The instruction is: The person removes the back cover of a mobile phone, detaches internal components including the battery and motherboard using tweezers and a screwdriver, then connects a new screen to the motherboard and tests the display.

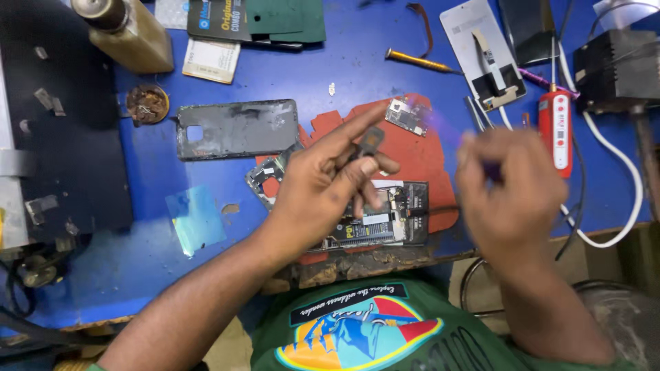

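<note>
My left hand (323,182) hovers over an opened phone (385,220) and pinches a small dark part (371,141) between thumb and fingers, index finger stretched out. My right hand (512,189) is blurred by motion to the right of the phone, fingers curled around a thin purple-tipped tool (491,170). The opened phone lies on a worn red mat (419,154) with its battery and boards exposed. A small circuit board (408,115) rests on the mat's far side.
A grey phone back cover (237,128) lies on the blue table (344,69). A red handheld device (555,127), a white phone panel (481,51), a brass-coloured tool (419,62), a bottle (130,34) and a black box (615,69) stand around.
</note>
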